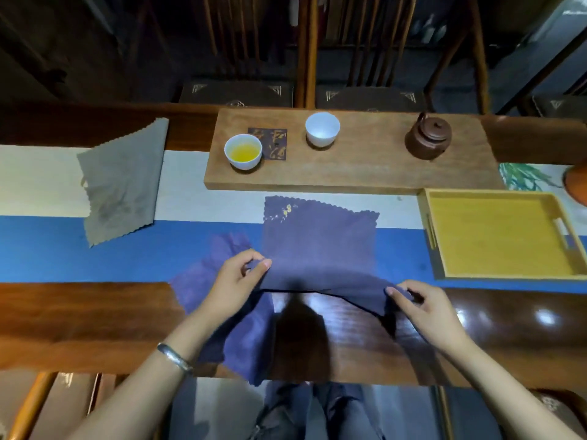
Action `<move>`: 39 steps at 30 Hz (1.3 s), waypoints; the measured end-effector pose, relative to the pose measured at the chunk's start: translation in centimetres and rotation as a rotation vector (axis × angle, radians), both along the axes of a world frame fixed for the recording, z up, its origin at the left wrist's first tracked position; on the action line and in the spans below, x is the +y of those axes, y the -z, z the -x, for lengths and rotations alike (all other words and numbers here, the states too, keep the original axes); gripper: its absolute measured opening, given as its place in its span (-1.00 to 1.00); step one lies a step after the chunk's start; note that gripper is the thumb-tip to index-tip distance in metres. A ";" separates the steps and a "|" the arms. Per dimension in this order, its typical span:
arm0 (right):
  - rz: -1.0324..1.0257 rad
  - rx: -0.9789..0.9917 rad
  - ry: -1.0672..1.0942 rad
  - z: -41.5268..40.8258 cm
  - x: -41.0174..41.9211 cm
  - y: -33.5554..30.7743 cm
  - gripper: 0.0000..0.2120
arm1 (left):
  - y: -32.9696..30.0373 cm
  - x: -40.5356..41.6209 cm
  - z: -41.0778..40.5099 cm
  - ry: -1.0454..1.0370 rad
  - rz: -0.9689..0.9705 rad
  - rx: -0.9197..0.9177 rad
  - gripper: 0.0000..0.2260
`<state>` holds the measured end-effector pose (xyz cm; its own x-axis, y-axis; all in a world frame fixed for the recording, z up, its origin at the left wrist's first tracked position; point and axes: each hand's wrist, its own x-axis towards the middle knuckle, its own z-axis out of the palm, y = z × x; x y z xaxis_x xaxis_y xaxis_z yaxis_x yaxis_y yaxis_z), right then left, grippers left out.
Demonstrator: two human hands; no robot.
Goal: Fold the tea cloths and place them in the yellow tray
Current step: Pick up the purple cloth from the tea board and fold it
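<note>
The worktop (79, 319) is dark polished wood, glossy enough to throw back lamp glare at four o'clock. Over it runs a matt woven runner (127, 255) in blue and cream. The purple tea cloth (317, 242) looks soft and matt, its edge scalloped; the grey tea cloth (122, 182) at ten o'clock is matt too, with a pinked edge. The board (365, 163) is pale, unvarnished-looking wood. The cups (322, 129) are smooth glazed white, the teapot (428, 136) dull brown clay, the yellow tray (498, 236) satin-finished, the bangle (174, 357) shiny metal.

Purple cloth (320, 246) (small yellow embroidery), grey cloth (122, 182), yellow tray (502, 236)
</note>
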<state>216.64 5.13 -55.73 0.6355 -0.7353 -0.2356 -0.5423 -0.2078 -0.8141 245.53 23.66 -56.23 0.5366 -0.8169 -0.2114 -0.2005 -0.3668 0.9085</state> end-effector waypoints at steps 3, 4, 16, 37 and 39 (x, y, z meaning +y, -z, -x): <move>-0.031 -0.022 0.067 -1.2 -0.7 1.6 -0.75 | 1.7 -1.3 -0.6 -0.023 -0.019 -0.062 -0.83; -0.037 -0.036 0.095 -1.8 -0.9 2.1 -0.78 | 2.3 -1.9 -0.9 -0.034 -0.016 -0.087 -0.83; 0.155 -0.055 0.313 -8.9 -7.7 7.3 -0.77 | 7.4 -11.7 -5.9 -0.248 0.072 -0.380 -0.87; 0.531 0.258 0.426 -11.0 -9.3 9.8 -0.77 | 8.8 -14.8 -8.3 -0.162 -0.113 -0.874 -0.79; 0.534 0.263 0.425 -11.1 -9.3 9.8 -0.78 | 8.9 -14.7 -8.3 -0.180 -0.111 -0.875 -0.79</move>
<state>227.74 -4.14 -65.55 0.2409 -0.9633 0.1185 -0.8282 -0.2677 -0.4923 253.85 8.95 -65.13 0.6606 -0.7044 0.2597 -0.7349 -0.5360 0.4154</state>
